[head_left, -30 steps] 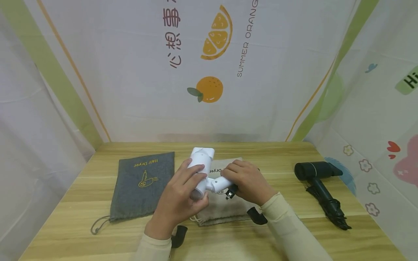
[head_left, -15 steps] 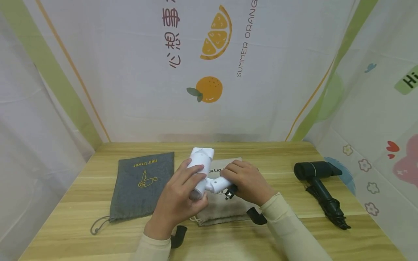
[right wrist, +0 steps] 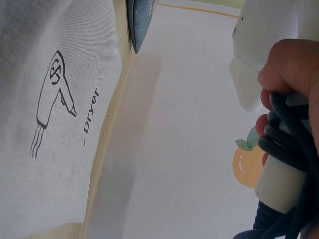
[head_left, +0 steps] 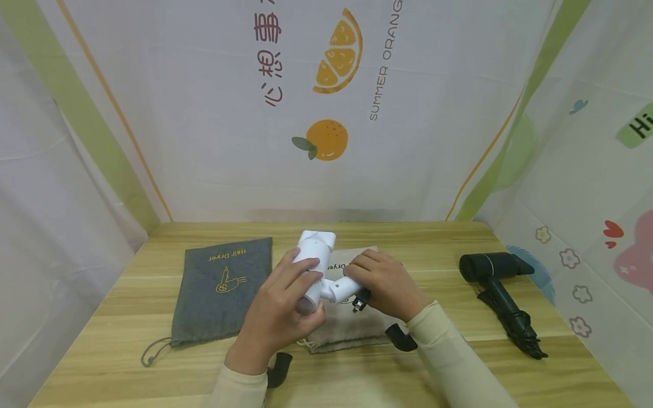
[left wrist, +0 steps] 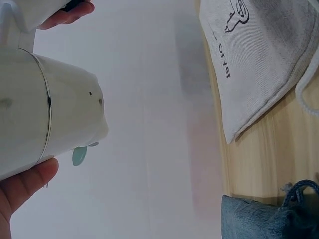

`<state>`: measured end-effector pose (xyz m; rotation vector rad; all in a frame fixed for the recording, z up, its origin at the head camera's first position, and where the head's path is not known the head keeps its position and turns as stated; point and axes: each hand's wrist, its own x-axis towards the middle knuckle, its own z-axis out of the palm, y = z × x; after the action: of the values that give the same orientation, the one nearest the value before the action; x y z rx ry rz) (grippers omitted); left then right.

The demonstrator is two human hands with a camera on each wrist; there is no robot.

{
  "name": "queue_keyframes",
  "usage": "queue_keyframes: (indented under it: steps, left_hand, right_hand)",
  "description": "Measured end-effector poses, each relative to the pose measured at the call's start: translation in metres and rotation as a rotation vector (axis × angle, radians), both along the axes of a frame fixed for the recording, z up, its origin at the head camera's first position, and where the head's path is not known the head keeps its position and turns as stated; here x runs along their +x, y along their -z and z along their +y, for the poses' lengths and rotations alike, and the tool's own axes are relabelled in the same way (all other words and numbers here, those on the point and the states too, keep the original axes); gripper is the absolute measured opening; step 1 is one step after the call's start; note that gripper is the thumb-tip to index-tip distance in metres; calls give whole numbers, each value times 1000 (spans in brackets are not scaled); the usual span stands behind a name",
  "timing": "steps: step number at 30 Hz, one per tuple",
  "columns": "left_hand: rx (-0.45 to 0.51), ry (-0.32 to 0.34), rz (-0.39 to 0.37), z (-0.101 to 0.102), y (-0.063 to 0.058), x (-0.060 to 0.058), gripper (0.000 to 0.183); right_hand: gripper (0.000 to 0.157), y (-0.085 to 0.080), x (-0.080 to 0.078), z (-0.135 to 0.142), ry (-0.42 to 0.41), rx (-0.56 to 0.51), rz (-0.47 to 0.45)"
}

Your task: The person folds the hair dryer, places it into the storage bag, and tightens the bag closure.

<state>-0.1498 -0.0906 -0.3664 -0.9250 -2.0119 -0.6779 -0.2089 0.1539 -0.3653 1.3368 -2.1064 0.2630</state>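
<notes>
A white hair dryer point(head_left: 314, 249) is held up in both hands above a beige drawstring pouch point(head_left: 352, 328). My left hand point(head_left: 283, 300) grips its barrel, fingers curled over the top and thumb below. Around the handle point(right wrist: 284, 184) curls my right hand point(head_left: 385, 283), together with the dark cord point(right wrist: 284, 149) wound about it; the cord's plug point(head_left: 359, 300) pokes out below that hand. The handle stands at an angle to the barrel. In the left wrist view the barrel point(left wrist: 65, 104) shows close up, the left thumb against its underside.
A dark grey drawstring pouch point(head_left: 219, 300) lies to the left. One black curved nozzle point(head_left: 279, 369) sits by the left wrist, another black nozzle point(head_left: 401, 338) by the right wrist. A black hair dryer point(head_left: 502, 300) with its cord wrapped lies at the right on the wooden table point(head_left: 127, 345).
</notes>
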Motion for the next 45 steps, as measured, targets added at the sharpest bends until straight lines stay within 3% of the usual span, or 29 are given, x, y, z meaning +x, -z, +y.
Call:
queue_keyframes:
  steps: [32,45]
  left_hand:
    - [-7,1,8,1,-1,1,39]
    - [-11,5,16,2,-1,1,40]
  right_hand:
    - [46,-3,2,0,34,-9,-2]
    - [64,-2,2,1,48,-2,-21]
